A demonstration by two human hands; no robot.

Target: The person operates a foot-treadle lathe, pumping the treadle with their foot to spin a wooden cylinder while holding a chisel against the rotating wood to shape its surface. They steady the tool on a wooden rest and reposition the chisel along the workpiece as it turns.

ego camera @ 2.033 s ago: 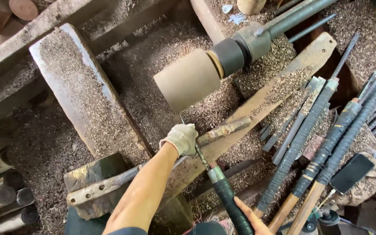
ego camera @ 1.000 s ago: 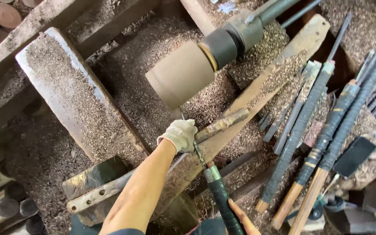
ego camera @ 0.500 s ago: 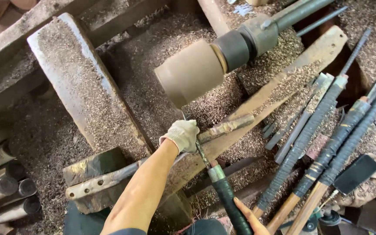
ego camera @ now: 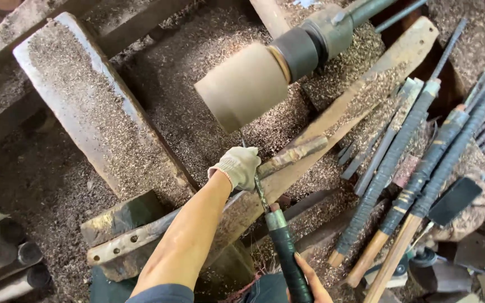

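A tan wooden cylinder [ego camera: 242,87] is mounted on a grey lathe chuck [ego camera: 310,47] above a bed of sawdust. My left hand [ego camera: 238,166], in a light knit glove, rests on the long tool rest bar [ego camera: 293,154] and pinches the metal blade of a turning chisel [ego camera: 260,191]. The chisel's tip points up at the lower edge of the cylinder. My right hand [ego camera: 310,280], bare, grips the chisel's dark wrapped handle [ego camera: 287,255] at the bottom edge of the view.
Several long turning tools with wrapped handles [ego camera: 416,168] lie in a row on the right. A sawdust-covered beam [ego camera: 91,106] runs diagonally at the left. Metal pipes [ego camera: 12,255] lie at the lower left. Shavings cover everything.
The view has shifted slightly; the cylinder sits a little further right in the frame. Both hands keep the same hold on the chisel at the rest.
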